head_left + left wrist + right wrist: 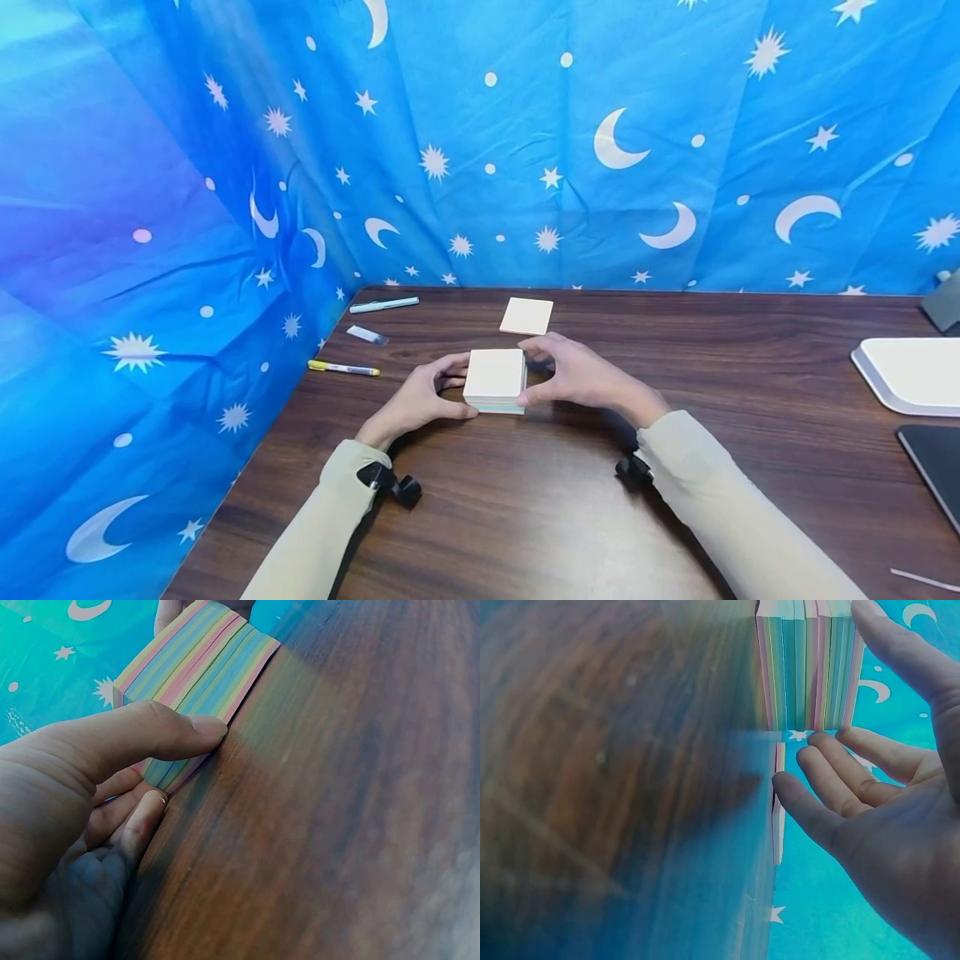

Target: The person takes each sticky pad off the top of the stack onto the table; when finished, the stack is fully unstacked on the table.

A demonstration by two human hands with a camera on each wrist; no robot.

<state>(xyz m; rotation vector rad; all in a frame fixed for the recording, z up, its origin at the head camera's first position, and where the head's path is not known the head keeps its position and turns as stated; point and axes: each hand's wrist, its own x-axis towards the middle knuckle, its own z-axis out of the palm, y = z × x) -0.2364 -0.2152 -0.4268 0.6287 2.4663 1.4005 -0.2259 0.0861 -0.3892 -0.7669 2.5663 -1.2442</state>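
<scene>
A thick block of sticky notes point(495, 379) with a cream top sheet lies on the dark wooden table point(525, 517). Its side shows pastel stripes point(199, 671). My left hand point(456, 397) grips the block's left side, the thumb point(157, 733) pressed on the near striped face and the fingers curled under the left edge. From the right, my right hand point(534, 379) holds the same block point(806, 667), thumb at the near corner and fingers point(832, 776) round the far corner. A thin cream pad point(527, 316) lies flat just behind.
A light blue pen point(384, 305), a small clear cap point(367, 335) and a yellow pen point(343, 368) lie at the table's left. A white tray-like object point(911, 375) and a dark flat slab point(937, 458) sit at the right edge. Blue star-and-moon cloth point(225, 208) walls the back and left.
</scene>
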